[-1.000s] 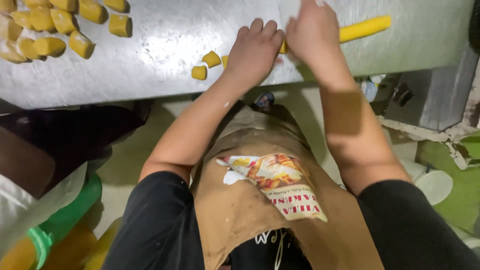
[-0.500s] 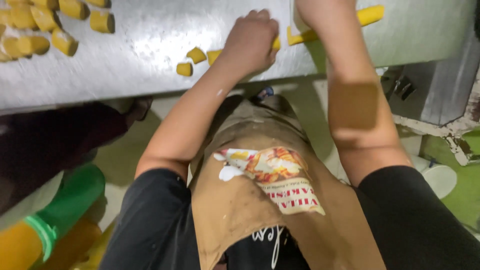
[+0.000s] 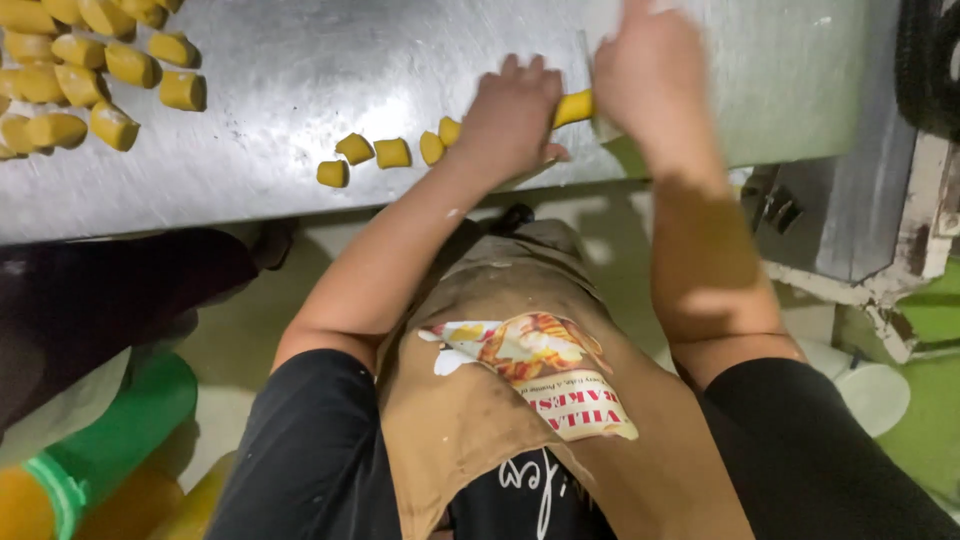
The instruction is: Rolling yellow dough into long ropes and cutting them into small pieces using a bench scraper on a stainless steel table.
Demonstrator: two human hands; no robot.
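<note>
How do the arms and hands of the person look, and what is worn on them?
Both arms are bare from the short black sleeves down to the hands. The left hand and the right hand wear no gloves, and no rings, watch or bracelets can be seen. A few pale specks, perhaps flour, sit on the left forearm. A brown apron covers the front.

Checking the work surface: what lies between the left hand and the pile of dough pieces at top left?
Head view: four cut yellow dough pieces beside the left hand, then bare metal table up to the pile.

Single head view, steep downward tilt, close over own torso and apron [image 3: 500, 400]; metal table [image 3: 300, 150] edge crosses top of frame.
</note>
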